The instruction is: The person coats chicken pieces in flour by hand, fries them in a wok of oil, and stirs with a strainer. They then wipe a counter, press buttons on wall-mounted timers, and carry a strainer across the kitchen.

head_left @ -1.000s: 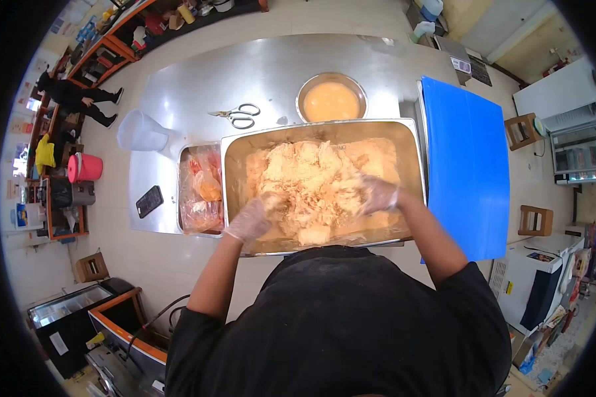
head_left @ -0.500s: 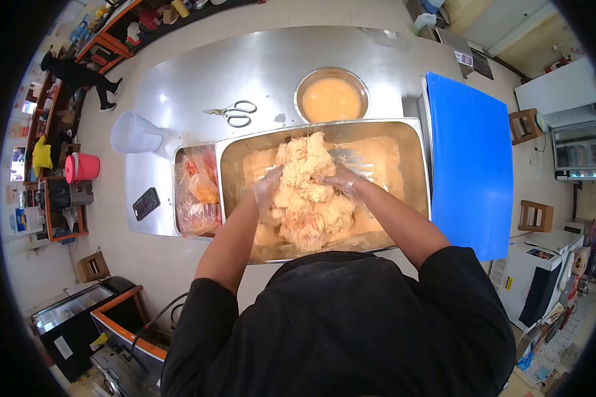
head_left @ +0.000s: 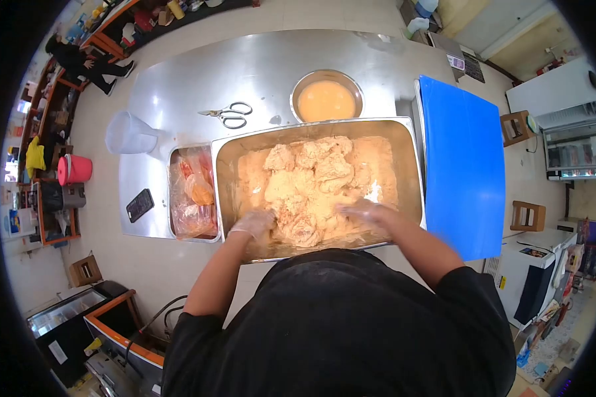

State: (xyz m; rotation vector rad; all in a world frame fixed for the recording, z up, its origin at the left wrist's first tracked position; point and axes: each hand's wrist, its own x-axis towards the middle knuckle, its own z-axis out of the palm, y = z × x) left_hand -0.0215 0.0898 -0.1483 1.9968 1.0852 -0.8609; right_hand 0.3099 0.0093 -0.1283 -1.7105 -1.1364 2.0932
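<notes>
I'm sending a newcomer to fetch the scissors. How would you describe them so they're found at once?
Start at the big steel table. On its bare top beyond the large pan, left of the round bowl of orange liquid, lie the scissors. They are the only slim tool with looped handles; their close neighbours are all containers.

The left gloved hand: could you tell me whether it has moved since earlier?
Yes: the left gloved hand has drawn back towards the near rim of the large steel tray.
</notes>
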